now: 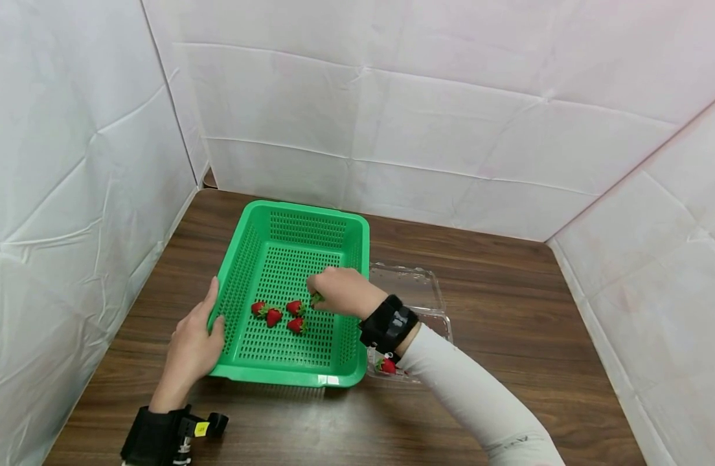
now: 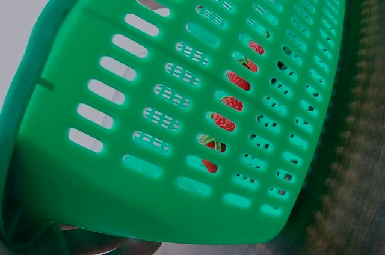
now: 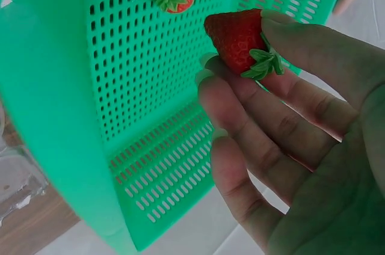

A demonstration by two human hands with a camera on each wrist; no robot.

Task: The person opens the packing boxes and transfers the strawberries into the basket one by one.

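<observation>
My right hand (image 1: 346, 291) is over the green perforated plastic basket (image 1: 364, 252), pinching a red strawberry (image 3: 236, 41) with a green leafy cap between thumb and fingers. In the right wrist view the strawberry hangs above the basket floor, its tip turned away from the palm. Several more strawberries (image 1: 296, 325) lie on the floor of the basket, left of that hand. At the basket's left rim my left hand (image 1: 194, 340) rests with thumb and index finger spread against it. From the left wrist, the slotted side wall (image 2: 114, 189) fills most of the view, with red fruit showing through.
Beside the basket on the right stands a clear plastic clamshell box (image 1: 407, 288), its lid folded back, partly covered by my right forearm. A strawberry (image 1: 386, 366) sits in it. The brown wooden table (image 1: 497, 310) is bordered by white sheeted walls (image 1: 427, 116) behind and at both sides.
</observation>
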